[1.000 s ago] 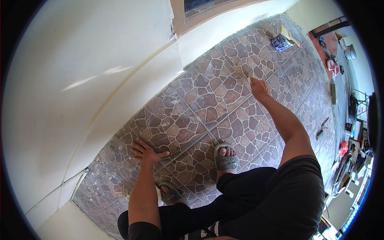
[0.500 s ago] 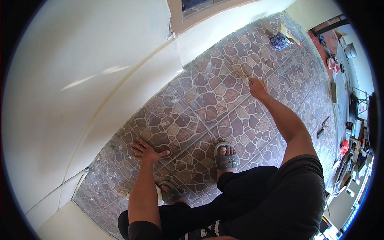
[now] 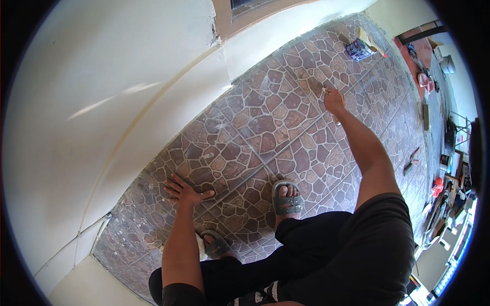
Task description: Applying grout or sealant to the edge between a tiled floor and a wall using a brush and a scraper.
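My left hand [image 3: 185,194] is open, its fingers spread over the stone-patterned floor [image 3: 265,130] near the foot of the white wall; it seems to lean there. Farther forward and to the right, my right hand [image 3: 335,101] is closed low over the tiles. A thin tool with a pale tip [image 3: 324,90] pokes out past its fingers, and a light end shows below the fist. Its kind is too small to make out. My sandalled foot [image 3: 288,198] is planted between the two arms; the other sandal [image 3: 217,244] sits behind my left forearm.
The white wall [image 3: 127,61] runs along the left, with a brown window frame [image 3: 245,23] above. A blue-patterned container [image 3: 360,49] with a yellowish piece stands at the far right. A dark hand tool [image 3: 410,162] lies right of my arm. Household clutter [image 3: 449,188] lines the right side.
My right hand has shifted slightly right and forward with the thin tool, and the fist has turned. My left hand stays spread in place.
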Available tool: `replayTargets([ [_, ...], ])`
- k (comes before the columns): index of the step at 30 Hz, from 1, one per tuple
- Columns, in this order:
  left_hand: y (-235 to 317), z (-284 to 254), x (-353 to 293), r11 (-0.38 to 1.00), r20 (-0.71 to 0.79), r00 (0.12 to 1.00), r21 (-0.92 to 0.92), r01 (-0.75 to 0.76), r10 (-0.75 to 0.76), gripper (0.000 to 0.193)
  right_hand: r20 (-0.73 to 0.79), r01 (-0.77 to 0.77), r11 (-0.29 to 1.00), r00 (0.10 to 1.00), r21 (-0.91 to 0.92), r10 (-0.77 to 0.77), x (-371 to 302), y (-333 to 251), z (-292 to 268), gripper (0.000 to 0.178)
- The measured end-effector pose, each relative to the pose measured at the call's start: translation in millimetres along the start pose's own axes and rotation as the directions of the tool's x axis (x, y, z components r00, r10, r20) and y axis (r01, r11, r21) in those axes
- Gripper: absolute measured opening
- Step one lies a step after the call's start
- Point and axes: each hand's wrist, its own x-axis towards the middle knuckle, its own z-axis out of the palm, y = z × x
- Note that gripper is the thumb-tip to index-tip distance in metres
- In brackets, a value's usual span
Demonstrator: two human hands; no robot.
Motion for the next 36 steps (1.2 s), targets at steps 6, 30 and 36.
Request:
replayTargets([
  [6, 14.1, 7.6, -3.0, 0.996, 0.037, 0.998, -0.064, -0.056, 0.059, 0.179, -0.031, 0.054, 0.995, 0.998, -0.087, -0.057, 13.1, 36.7, -1.3, 0.033],
  [30, -218.4, 167.5, -65.2, 0.78, -0.195, 0.904, -0.594, 0.2, -0.38, 0.06, 0.326, 0.771, 0.289, 0.111, 0.568, -0.939, -176.9, -264.4, 51.0, 0.047],
  [36, -274.4, 18.2, -84.7, 0.94, -0.097, 0.982, -0.317, 0.126, -0.165, 0.068, 0.297, 0.757, 0.244, 0.069, 0.606, -0.952, -177.2, -264.6, 48.0, 0.047],
])
